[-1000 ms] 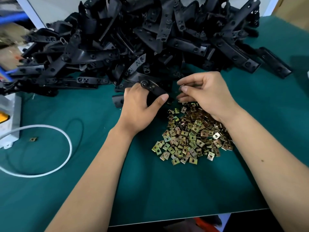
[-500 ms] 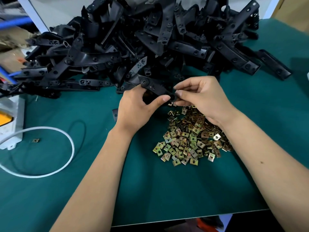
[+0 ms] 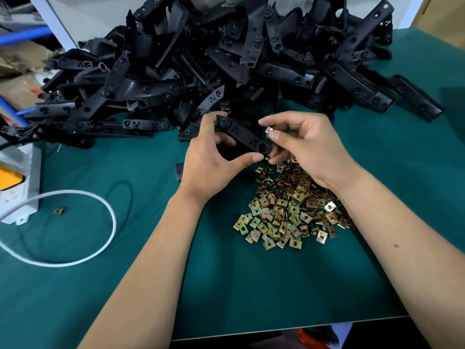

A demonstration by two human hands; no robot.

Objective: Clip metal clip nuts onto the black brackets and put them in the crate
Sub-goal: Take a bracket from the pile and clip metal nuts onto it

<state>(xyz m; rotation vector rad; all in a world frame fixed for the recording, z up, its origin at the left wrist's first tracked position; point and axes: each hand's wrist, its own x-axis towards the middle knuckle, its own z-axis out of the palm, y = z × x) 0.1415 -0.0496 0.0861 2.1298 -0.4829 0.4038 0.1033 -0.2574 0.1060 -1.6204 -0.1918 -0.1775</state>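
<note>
The left hand [image 3: 211,162] grips one black bracket [image 3: 241,137], fingers curled over its far end and the thumb under its near end, so the piece hangs slanted above the worktop [image 3: 251,285]. The right hand [image 3: 309,149] pinches a single clip nut [image 3: 268,130] between thumb tip and forefinger, just beyond the bracket's near end and not yet on it. Its lower fingers [image 3: 279,157] curl near the thumb of the other hand; whether they trap a second nut is not clear from here.

The likeliest fault is a crooked start: if the nut meets the bracket edge at an angle, it may ride up, spring off the fingertips and drop into the loose nuts [image 3: 289,210] below the wrists, or seat with its hole off the bracket's hole. The left grip is light, so a firm push could swing the bracket out from under the thumb. The heap of brackets [image 3: 226,59] lies just past the knuckles; a jolt could snag it. No crate is in view.
</note>
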